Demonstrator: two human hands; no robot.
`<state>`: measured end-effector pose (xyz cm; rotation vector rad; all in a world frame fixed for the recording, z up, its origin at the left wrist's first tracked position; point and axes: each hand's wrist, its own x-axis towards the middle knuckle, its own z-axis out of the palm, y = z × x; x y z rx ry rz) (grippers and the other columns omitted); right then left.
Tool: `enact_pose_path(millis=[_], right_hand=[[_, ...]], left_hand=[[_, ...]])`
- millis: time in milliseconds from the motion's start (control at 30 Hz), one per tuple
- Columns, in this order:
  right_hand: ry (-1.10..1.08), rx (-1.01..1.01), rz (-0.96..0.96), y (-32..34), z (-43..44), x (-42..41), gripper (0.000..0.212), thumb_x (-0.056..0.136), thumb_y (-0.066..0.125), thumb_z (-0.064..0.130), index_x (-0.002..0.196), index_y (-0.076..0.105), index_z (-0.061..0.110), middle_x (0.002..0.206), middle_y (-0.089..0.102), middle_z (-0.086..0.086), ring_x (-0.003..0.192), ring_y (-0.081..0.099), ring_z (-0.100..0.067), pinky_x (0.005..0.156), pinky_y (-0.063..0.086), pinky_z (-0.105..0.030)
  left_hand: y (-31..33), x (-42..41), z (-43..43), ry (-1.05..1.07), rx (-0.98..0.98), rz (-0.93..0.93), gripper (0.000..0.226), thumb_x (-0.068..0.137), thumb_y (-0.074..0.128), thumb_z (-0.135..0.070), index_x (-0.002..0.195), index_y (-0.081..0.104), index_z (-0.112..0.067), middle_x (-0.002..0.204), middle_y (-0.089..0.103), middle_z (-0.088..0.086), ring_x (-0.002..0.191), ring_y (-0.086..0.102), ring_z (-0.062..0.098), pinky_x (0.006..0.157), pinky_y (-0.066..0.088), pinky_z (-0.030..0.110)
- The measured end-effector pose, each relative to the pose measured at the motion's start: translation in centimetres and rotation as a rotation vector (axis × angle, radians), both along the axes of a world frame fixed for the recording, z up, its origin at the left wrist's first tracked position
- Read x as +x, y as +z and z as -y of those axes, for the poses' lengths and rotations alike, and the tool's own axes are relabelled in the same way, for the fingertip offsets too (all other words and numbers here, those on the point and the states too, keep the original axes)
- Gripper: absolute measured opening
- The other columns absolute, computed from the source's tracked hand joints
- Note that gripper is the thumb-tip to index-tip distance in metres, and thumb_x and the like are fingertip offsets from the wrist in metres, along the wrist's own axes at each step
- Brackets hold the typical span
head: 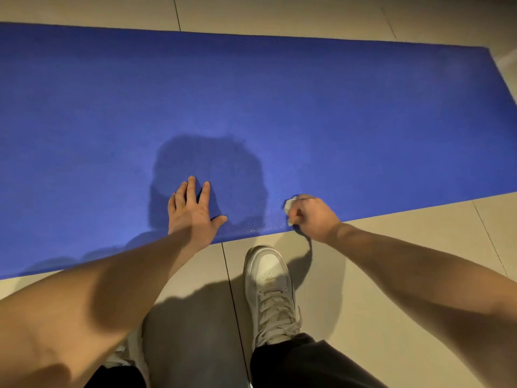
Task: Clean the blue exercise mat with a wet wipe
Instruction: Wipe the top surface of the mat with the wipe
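While my left hand (193,211) lies flat with fingers spread on the bumpy blue mat (307,107), my right hand (310,217) squeezes a crumpled white wipe (289,207) at the mat's near edge. My white laced shoe (270,284) stands on smooth pale floor tiles (405,247).

Mat (335,107): blue, matt, finely grained surface; a small patch at the near edge glistens. Wipe (289,206): white, soft, crumpled sheet. Floor (391,247): beige tiles, smooth, low sheen, dark joints. Shoe (268,275): white, smooth upper, woven laces. Trousers (307,365): dark matt cloth.
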<state>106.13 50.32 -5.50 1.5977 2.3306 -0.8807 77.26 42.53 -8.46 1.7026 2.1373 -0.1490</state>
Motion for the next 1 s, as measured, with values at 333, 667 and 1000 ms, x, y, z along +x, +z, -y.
enact_pose_path(millis=[333,667,1000], right_hand=[[0.126,0.082,-0.171,-0.8,-1.1,-6.9,0.015,0.073,0.049,-0.014,0.076,0.059,-0.003,0.079,0.054,-0.005,0.077,0.048,-0.024,0.069,0.039,-0.027],[-0.294,0.128,-0.145,-1.2,0.5,-9.4,0.023,0.062,0.047,-0.011,0.059,0.045,0.012,0.067,0.039,-0.011,0.066,0.034,-0.027,0.057,0.032,-0.034],[-0.652,-0.292,-0.669,5.0,3.8,-11.6,0.024,0.1,0.048,-0.01,0.084,0.056,0.007,0.081,0.059,-0.01,0.072,0.058,-0.019,0.062,0.053,-0.023]], left_hand=[[0.8,-0.8,-0.7,-0.023,0.023,-0.036,0.067,0.101,0.043,-0.047,0.158,0.016,-0.026,0.165,0.006,0.007,0.149,0.008,0.03,0.12,0.016,0.045],[1.3,-0.5,-1.9,0.008,0.059,-0.025,0.058,0.096,0.051,-0.037,0.149,0.034,-0.019,0.155,0.025,0.009,0.139,0.025,0.032,0.115,0.023,0.045],[7.4,1.7,-1.2,0.384,-0.033,0.73,0.023,0.094,0.053,-0.042,0.115,0.062,-0.043,0.116,0.068,-0.004,0.117,0.059,0.025,0.101,0.048,0.046]])
